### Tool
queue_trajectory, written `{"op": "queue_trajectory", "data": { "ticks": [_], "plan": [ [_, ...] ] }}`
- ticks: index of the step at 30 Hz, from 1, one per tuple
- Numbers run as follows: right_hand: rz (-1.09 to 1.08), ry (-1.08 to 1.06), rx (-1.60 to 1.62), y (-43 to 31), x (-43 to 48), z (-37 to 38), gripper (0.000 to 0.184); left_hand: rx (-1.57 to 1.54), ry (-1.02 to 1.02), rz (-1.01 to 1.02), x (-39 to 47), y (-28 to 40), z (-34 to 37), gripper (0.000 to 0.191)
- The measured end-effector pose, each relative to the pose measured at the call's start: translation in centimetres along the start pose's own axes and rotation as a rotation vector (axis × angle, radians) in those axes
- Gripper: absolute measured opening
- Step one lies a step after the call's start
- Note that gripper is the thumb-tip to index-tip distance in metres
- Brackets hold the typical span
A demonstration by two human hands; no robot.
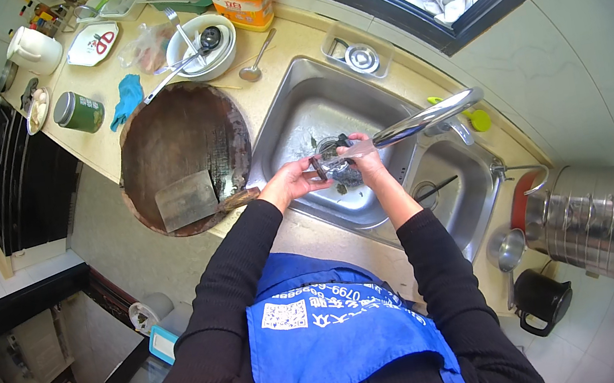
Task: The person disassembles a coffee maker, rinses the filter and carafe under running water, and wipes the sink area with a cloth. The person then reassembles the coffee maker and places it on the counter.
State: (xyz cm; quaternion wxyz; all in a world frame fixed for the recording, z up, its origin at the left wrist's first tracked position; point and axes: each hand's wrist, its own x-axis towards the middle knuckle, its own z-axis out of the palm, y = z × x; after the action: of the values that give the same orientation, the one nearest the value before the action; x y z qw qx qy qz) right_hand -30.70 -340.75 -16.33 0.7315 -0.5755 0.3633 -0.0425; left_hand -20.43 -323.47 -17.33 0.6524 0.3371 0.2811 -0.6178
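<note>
Over the large steel sink basin (298, 101), both my hands are at a clear vessel, probably glass, with dark parts. My left hand (296, 182) grips a dark brown disc-like piece (318, 169), perhaps a lid; whether it is joined to the vessel is unclear. My right hand (366, 163) holds a black part (343, 141), possibly a handle, on the far side. From the chrome faucet (423, 118), water runs onto the vessel between my hands. Dark leafy bits (341, 189) lie on the basin floor below.
Left of the sink, a cleaver (187, 200) rests on a round wooden chopping board (170, 135), its handle pointing at my left forearm. Behind stand a bowl of dishes (227, 62) and a yellow detergent jug (240, 2). A smaller basin (465, 189) and steel pot (591, 217) are rightward.
</note>
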Motion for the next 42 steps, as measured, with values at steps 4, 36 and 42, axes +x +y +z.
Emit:
{"op": "queue_trajectory", "data": {
  "ticks": [4, 36, 42],
  "plan": [
    [-0.577, 0.166, -0.546, -2.6, -3.3, 1.8, 0.061, -0.08, 0.003, 0.087, 0.6, -1.9, 1.4, 0.031],
    [-0.509, 0.236, -0.758, 1.0, -5.9, 0.5, 0.079, 0.02, 0.041, -0.031, 1.9, -2.5, -0.3, 0.051],
    [-0.539, 0.242, -0.706, 1.2, -6.0, 0.0, 0.084, 0.052, 0.041, 0.019, 1.6, -2.7, 0.6, 0.04]
  ]
}}
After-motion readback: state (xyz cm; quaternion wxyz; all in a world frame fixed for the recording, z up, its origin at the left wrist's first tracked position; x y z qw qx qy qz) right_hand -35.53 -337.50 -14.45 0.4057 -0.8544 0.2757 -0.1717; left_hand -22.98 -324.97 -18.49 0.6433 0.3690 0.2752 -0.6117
